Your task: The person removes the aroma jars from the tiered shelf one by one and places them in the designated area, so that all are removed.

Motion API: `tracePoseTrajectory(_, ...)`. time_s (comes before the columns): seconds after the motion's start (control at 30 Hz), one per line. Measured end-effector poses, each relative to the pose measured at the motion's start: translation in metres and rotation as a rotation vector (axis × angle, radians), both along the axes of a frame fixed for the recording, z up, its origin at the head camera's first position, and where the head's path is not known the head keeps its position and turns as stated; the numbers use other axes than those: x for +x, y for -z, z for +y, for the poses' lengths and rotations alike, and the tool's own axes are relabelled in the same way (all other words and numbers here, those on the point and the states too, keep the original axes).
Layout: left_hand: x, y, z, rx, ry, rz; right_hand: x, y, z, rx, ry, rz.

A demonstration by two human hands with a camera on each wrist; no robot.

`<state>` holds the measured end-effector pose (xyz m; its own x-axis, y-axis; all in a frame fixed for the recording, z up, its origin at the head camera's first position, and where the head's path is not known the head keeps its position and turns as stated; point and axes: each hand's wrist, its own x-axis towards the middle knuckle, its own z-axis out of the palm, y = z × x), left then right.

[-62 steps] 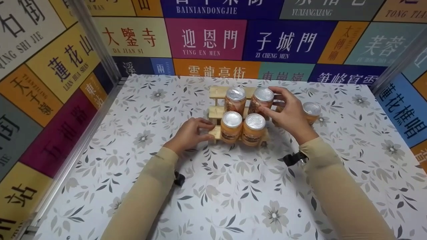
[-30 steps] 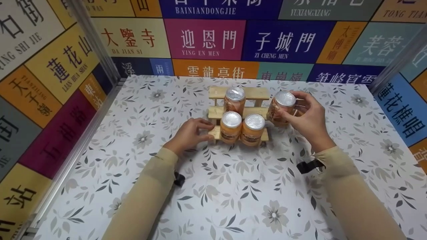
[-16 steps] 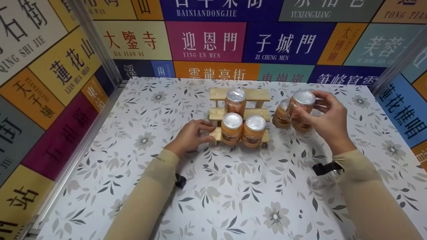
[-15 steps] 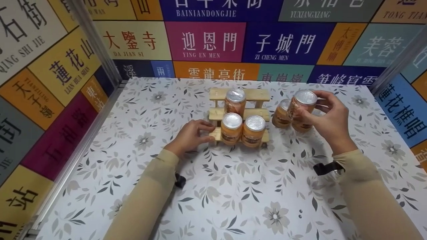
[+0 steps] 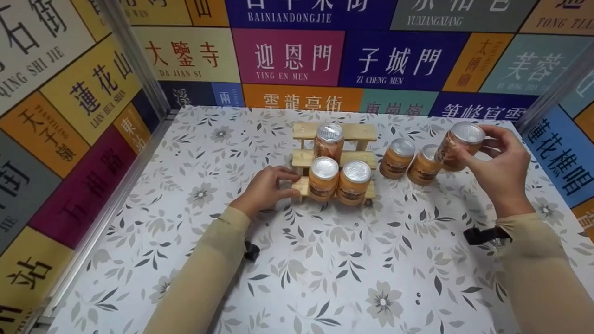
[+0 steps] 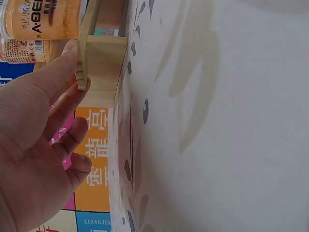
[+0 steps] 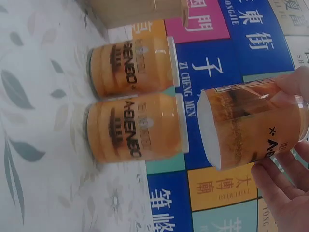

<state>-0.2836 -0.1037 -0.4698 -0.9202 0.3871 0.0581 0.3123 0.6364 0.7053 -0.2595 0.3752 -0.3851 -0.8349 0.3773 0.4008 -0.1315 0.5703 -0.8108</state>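
The right hand (image 5: 505, 167) grips a raised can (image 5: 459, 144) near two standing cans (image 5: 397, 158) on the worktop (image 5: 343, 273); the left hand (image 5: 265, 189) pinches the wooden rack (image 5: 358, 131) by its bottom step.

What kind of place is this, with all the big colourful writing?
Probably a little booth, maybe set up for practice: sign-covered walls stand on three sides of a flowery table, where a wooden rack holds orange cans.

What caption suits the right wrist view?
Right hand holding an orange can off the table, two similar cans standing side by side.
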Motion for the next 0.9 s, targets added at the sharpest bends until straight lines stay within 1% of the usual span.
tracePoseTrajectory(0.13,0.0,0.0,-0.001,0.001,-0.002,-0.007,0.003,0.007,0.012,0.016,0.033,0.0)
tracePoseTrajectory(0.37,0.001,0.001,0.0,-0.003,-0.001,0.01,0.006,0.014,0.031,-0.038,0.083,-0.04)
tracePoseTrajectory(0.47,0.002,0.001,0.001,-0.003,0.006,0.015,0.005,0.019,0.039,-0.028,0.102,-0.056)
tracePoseTrajectory(0.6,0.002,-0.001,0.002,-0.014,0.02,0.01,0.002,0.029,0.045,-0.004,0.118,-0.081)
tracePoseTrajectory(0.7,0.002,-0.002,0.001,-0.033,0.034,0.006,0.0,0.039,0.048,0.032,0.109,-0.119)
tracePoseTrajectory(0.8,0.002,-0.004,0.001,-0.042,0.046,0.01,0.0,0.048,0.049,0.065,0.08,-0.163)
tracePoseTrajectory(0.9,0.001,-0.003,0.001,-0.036,0.056,0.021,0.001,0.053,0.051,0.048,0.05,-0.214)
